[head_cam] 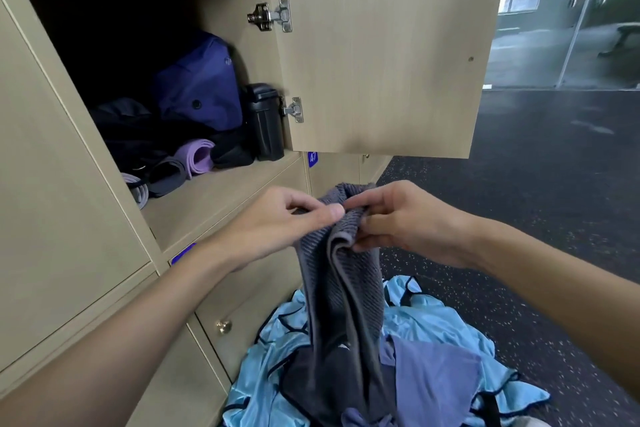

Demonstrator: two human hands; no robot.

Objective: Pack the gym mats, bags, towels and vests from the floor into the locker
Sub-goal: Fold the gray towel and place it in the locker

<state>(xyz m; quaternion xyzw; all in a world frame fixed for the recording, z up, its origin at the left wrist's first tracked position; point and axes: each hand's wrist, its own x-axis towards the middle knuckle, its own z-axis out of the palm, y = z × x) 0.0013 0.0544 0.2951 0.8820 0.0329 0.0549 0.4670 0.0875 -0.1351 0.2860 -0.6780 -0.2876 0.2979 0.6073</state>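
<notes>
A grey ribbed towel (pixel 341 274) hangs down in front of me, held at its top edge. My left hand (pixel 280 225) pinches one upper corner and my right hand (pixel 398 222) pinches the other, fingers close together. Below it a heap of light blue vests (pixel 433 326) and purple-blue cloths (pixel 433 374) lies on the floor. The open locker (pixel 221 194) holds a navy bag (pixel 201 83), a dark bag (pixel 128 125), rolled purple and grey mats (pixel 195 156) and a black container (pixel 265 121).
The locker door (pixel 384 45) stands swung open to the right above my hands. Shut locker doors with brass knobs (pixel 223 326) lie below and to the left. Dark speckled rubber floor (pixel 536 218) stretches right towards glass walls.
</notes>
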